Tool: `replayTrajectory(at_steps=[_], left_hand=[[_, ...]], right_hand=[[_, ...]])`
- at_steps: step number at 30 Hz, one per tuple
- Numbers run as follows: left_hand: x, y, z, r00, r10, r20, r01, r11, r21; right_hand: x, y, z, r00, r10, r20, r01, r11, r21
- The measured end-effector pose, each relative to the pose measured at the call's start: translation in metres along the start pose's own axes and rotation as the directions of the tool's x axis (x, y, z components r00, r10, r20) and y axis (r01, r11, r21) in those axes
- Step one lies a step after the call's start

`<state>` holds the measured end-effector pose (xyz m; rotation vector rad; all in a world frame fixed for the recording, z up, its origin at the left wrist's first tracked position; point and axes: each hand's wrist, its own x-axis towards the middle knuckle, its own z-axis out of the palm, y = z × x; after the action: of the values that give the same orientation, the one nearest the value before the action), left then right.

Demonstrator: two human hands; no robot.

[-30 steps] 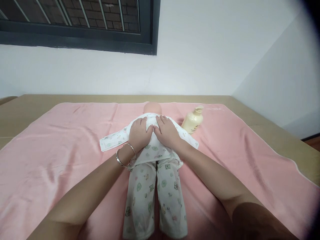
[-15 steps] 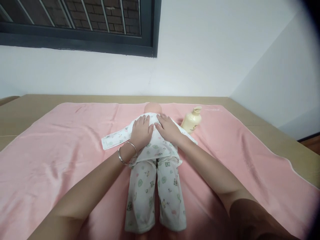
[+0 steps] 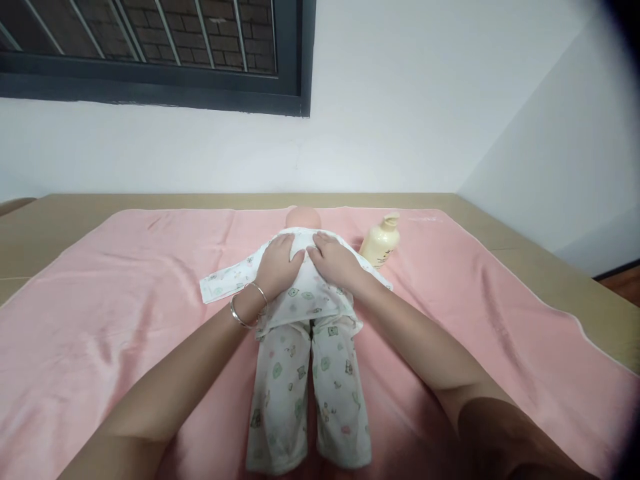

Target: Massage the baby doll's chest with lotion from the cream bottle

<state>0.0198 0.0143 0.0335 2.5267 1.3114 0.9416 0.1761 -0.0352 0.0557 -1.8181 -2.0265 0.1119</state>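
Against the shirt (image 3: 305, 303) of a doll (image 3: 303, 218), the person's left hand (image 3: 277, 265) is drawing in its fingers, which were reaching slightly farther towards the doll's head half a second ago. Its thumb and that of the right hand (image 3: 337, 262), almost meeting a second ago, are now leaving a narrow gap. I am seeing the trousers (image 3: 283, 400) lying slightly nearer the person than half a second ago. With the head view shifting, the window frame (image 3: 200, 85) is appearing lower.
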Motion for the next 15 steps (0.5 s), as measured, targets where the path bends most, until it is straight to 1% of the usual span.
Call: replayTrajectory(at_steps=[2,5,8,10,11,13,15], left_hand=[[0.002,-0.009,0.006,0.998,-0.057,0.020,0.057,0.998,-0.030],[0.000,-0.012,0.009,0.997,-0.072,0.028,0.072,0.997,-0.004],[-0.002,-0.007,0.005,0.999,-0.037,0.031,0.035,0.998,0.053],[-0.003,-0.002,-0.001,0.997,-0.049,0.052,0.045,0.997,0.070],[-0.004,0.001,-0.005,0.996,-0.071,0.059,0.067,0.995,0.074],[-0.006,0.008,-0.014,0.995,-0.089,0.041,0.085,0.992,0.091],[-0.008,0.016,-0.020,1.000,-0.015,0.000,0.015,0.995,0.099]], right_hand=[[0.009,0.012,0.006,0.999,0.050,-0.006,-0.050,0.999,0.011],[0.014,0.022,0.012,0.995,0.099,0.006,-0.099,0.995,-0.003],[0.013,0.022,0.013,0.994,0.113,-0.009,-0.113,0.992,-0.046],[0.008,0.014,0.011,0.993,0.111,-0.043,-0.114,0.988,-0.106],[0.004,0.008,0.009,0.994,0.091,-0.063,-0.099,0.985,-0.141],[-0.007,-0.007,0.005,0.997,0.002,-0.079,-0.018,0.979,-0.202],[-0.019,-0.022,0.001,0.993,-0.106,-0.043,0.094,0.969,-0.226]])
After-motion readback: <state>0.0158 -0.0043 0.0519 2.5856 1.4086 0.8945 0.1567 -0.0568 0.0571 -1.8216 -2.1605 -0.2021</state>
